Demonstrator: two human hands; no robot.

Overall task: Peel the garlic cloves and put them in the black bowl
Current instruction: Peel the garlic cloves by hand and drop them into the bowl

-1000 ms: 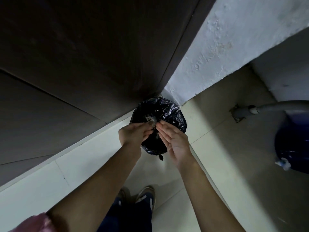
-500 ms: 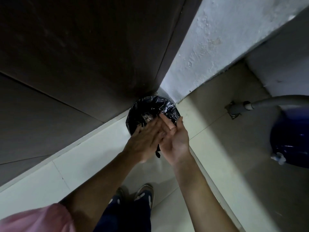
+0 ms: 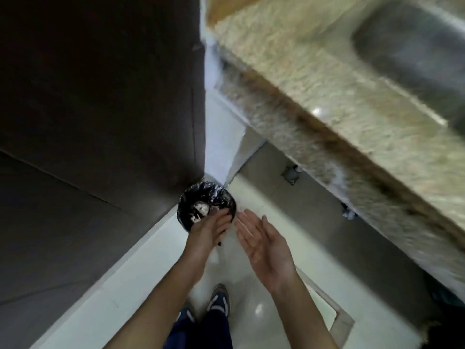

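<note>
Head view, left hand (image 3: 210,231): it reaches out over the waste bin (image 3: 219,195) with the back up. The grip is loose, the fingers extended and pinching nothing, though motion blur softens them.
Head view, right hand (image 3: 264,245): it lies at 3 o'clock of the left hand and apart from it, palm up. The grip is spread flat and empty.
Why held so: judging by the pale scraps (image 3: 200,210) in the black liner, the hands are likely shedding peelings over the bin.
Garlic cloves: none show in either hand or elsewhere.
Black bowl: not in view; presumably up on the surface (image 3: 327,86).
Around: a steel sink (image 3: 415,46) is set in the surface at 1 o'clock, and a dark door (image 3: 100,96) fills 10 o'clock.
In the way: the surface edge overhangs at 3 o'clock, and the bin is wedged in the corner.
</note>
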